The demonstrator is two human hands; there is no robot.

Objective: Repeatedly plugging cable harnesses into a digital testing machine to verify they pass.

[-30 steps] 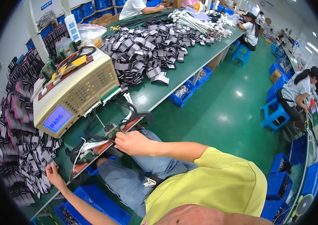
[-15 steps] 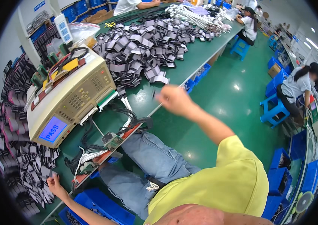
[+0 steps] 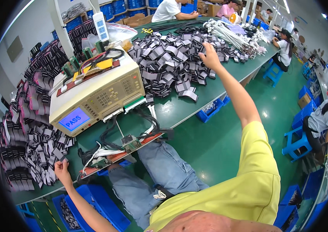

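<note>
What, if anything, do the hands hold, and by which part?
Left hand: a grey ribbon cable, pinched at its near end. Right hand: seemingly nothing.

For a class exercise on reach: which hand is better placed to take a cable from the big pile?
Probably the right hand: it is outstretched and open at the big pile. The left hand is at the smaller pile, on the tester's other side, beside a grey cable.
</note>
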